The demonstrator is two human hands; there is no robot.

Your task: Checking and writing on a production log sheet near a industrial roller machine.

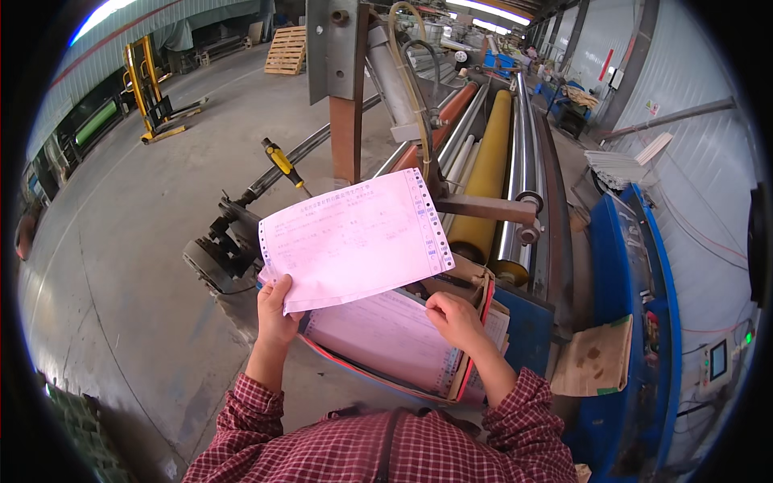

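My left hand (279,312) pinches a pink printed sheet (354,241) at its lower left corner, thumb on top. Punched holes run down the sheet's side edges, and it is raised and tilted. My right hand (457,320) is closed, fingers curled, just below the sheet's lower right edge; whatever it may hold is hidden. Beneath both hands lies a shallow red-edged box (460,385). Another pink printed form (386,338) lies in it, partly covered by the raised sheet.
A roller machine with a yellow roller (483,185) and steel rollers extends ahead. A yellow-handled screwdriver (282,163) stands by its frame at left. Brown cardboard (594,360) rests at right beside a blue machine frame (616,266). A yellow lift truck (149,88) stands far left.
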